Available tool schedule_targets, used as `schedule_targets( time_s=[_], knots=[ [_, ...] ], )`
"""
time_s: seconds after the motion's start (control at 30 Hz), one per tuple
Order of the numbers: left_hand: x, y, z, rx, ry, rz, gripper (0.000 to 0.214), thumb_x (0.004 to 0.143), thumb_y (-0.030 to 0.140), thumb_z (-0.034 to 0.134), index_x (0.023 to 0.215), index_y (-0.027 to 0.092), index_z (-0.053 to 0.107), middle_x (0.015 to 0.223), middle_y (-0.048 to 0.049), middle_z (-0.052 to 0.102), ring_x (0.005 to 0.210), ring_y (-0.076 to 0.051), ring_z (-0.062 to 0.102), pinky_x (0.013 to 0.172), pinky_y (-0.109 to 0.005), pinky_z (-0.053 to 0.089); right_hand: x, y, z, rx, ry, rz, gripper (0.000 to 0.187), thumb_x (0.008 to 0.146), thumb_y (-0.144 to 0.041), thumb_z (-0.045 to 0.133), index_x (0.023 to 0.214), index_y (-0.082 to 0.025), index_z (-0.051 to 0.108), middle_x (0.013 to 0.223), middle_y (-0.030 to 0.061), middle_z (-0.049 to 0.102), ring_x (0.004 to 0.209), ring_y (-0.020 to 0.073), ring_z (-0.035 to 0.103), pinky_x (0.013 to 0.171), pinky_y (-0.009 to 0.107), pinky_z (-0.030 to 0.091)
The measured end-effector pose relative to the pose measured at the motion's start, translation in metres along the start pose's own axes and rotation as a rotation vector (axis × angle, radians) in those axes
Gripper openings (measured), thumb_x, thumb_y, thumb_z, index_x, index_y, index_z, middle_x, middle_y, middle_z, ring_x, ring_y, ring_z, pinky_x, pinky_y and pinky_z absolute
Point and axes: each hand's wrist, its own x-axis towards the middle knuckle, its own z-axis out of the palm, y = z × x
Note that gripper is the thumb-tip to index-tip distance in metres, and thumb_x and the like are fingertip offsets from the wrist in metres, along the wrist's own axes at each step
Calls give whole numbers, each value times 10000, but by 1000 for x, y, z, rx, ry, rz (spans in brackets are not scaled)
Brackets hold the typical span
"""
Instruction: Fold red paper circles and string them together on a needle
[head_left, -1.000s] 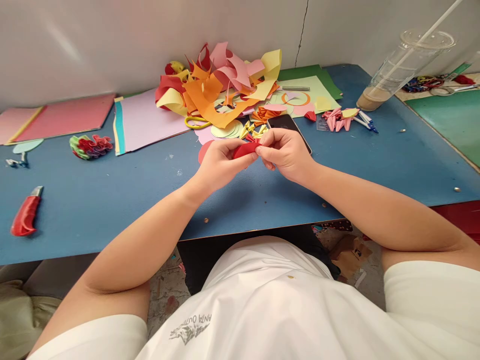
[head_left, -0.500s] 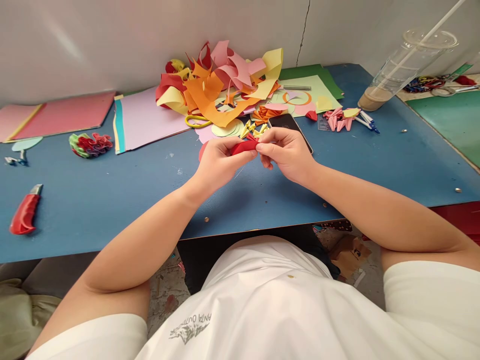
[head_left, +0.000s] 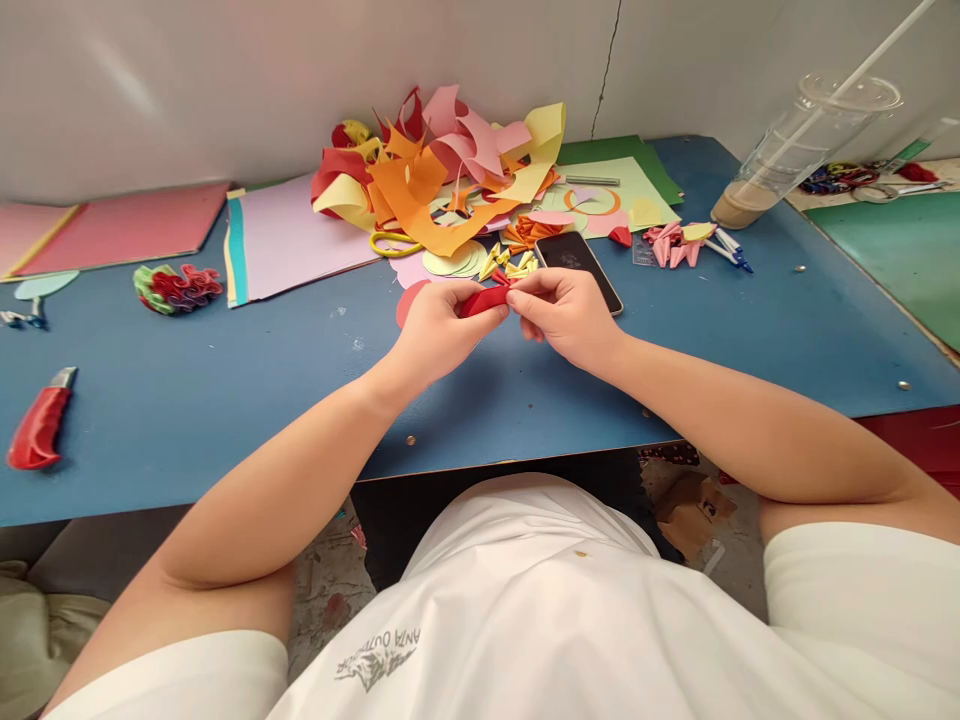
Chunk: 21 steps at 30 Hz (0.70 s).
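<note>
A small folded piece of red paper (head_left: 486,300) is pinched between my two hands, above the front half of the blue table. My left hand (head_left: 442,325) holds its left part between thumb and fingers. The fingertips of my right hand (head_left: 566,310) pinch its right end. My fingers cover part of the folds. Just behind them lie folded yellow paper pieces (head_left: 506,262), a folded orange paper piece (head_left: 529,232) and a stack of pale yellow paper circles (head_left: 456,259). A dark phone (head_left: 581,262) rests right behind my right hand, and a red paper circle (head_left: 409,303) shows beside my left.
Paper scraps (head_left: 420,190) are heaped at the back near yellow-handled scissors (head_left: 395,244). A red utility knife (head_left: 41,425) lies at the left, by a ruffled paper flower (head_left: 178,289). A plastic cup with a straw (head_left: 772,150) stands at the back right, near folded pink pieces (head_left: 675,244).
Both hands keep hold of the red paper, with my right hand slightly lower. The view has shifted a little, so the table items sit slightly further left.
</note>
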Motion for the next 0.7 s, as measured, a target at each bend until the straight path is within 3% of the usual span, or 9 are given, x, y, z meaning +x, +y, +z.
schedule_targets(
  time_s=[0.1,0.33,0.7],
  knots=[
    [-1,0,2,-16,6,-36,442,816,445,828,633,234,485,656,47,338,660,-112,270,610,-336,209,0,2,0,-7,-4,45,292,841,-449,926,831,-204,766,532,-43,636,456,105,539,456,248,408],
    [1,0,0,-105,-37,-125,344,733,481,842,668,207,645,703,7,500,704,-126,399,632,-319,294,1,-1,0,36,-52,41,345,838,-443,990,793,-202,748,511,-61,615,469,94,531,490,257,389],
    [6,-8,3,-182,-2,-97,424,711,445,933,624,221,584,682,16,464,683,-122,381,625,-317,255,5,-2,1,60,-35,41,563,761,-633,1092,758,-224,705,493,-63,596,454,97,511,480,268,383]
  ],
)
